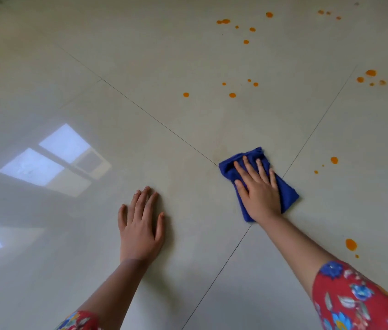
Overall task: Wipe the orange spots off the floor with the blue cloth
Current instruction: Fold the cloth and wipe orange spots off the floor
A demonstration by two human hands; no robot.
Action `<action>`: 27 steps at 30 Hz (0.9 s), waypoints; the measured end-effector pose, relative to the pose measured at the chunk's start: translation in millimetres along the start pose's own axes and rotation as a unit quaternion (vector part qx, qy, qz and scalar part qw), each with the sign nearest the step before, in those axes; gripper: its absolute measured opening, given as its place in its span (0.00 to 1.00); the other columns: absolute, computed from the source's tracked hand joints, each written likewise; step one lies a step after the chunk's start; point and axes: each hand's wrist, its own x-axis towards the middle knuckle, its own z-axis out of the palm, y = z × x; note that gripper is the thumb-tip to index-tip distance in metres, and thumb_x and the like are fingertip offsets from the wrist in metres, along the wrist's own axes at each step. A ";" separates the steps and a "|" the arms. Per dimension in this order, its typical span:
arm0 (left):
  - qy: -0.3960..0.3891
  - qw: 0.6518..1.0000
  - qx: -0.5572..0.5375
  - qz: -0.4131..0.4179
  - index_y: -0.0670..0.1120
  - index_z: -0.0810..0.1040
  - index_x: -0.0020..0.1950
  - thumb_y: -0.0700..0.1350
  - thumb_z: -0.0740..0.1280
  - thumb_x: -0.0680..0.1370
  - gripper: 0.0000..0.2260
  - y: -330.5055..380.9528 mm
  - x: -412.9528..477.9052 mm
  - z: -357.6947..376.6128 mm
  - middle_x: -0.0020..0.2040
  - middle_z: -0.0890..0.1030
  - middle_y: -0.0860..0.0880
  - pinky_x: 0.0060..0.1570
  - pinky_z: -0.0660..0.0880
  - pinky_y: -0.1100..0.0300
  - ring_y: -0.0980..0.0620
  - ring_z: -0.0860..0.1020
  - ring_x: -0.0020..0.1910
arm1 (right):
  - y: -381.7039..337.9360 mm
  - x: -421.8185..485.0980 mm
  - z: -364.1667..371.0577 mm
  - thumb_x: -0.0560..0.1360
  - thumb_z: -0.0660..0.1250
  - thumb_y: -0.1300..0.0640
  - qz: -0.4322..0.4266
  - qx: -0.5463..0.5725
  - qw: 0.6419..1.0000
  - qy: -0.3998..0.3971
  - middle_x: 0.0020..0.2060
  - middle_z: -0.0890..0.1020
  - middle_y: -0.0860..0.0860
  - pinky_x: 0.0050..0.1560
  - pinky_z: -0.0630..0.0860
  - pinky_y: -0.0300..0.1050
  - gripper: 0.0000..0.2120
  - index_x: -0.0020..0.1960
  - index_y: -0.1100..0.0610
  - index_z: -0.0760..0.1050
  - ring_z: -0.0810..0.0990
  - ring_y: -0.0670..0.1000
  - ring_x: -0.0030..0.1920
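Pressing folded blue cloth [288,191] on glossy tiled floor [164,55].

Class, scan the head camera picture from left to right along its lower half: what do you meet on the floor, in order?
Window reflection → left hand flat on the floor → blue cloth under the right hand → small orange spots → larger orange spot.
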 end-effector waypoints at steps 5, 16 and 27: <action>0.012 0.999 -0.014 0.049 0.50 0.67 0.73 0.52 0.52 0.79 0.22 0.8 -4.3 -0.1 0.75 0.65 0.51 0.73 0.51 0.52 0.52 0.58 0.76 | -61.3 -94.6 5.5 0.76 0.54 0.34 -0.190 0.020 0.981 -0.029 0.76 0.60 0.44 0.74 0.51 0.56 0.31 0.76 0.44 0.60 0.58 0.54 0.76; -0.024 0.988 -0.023 0.150 0.49 0.70 0.71 0.51 0.52 0.79 0.22 9.1 -18.3 -0.6 0.72 0.70 0.49 0.72 0.58 0.49 0.49 0.64 0.74 | -0.8 -153.0 -0.4 0.77 0.52 0.42 0.091 -0.006 0.996 0.002 0.74 0.66 0.45 0.70 0.57 0.57 0.25 0.73 0.45 0.65 0.65 0.54 0.73; -0.115 0.958 -0.101 0.244 0.51 0.69 0.72 0.53 0.52 0.78 0.24 77.6 -73.2 16.2 0.74 0.68 0.53 0.71 0.58 0.53 0.51 0.64 0.74 | 19.7 -260.5 -11.4 0.79 0.56 0.53 0.008 0.129 0.992 0.007 0.72 0.68 0.46 0.73 0.57 0.45 0.20 0.71 0.49 0.69 0.62 0.47 0.73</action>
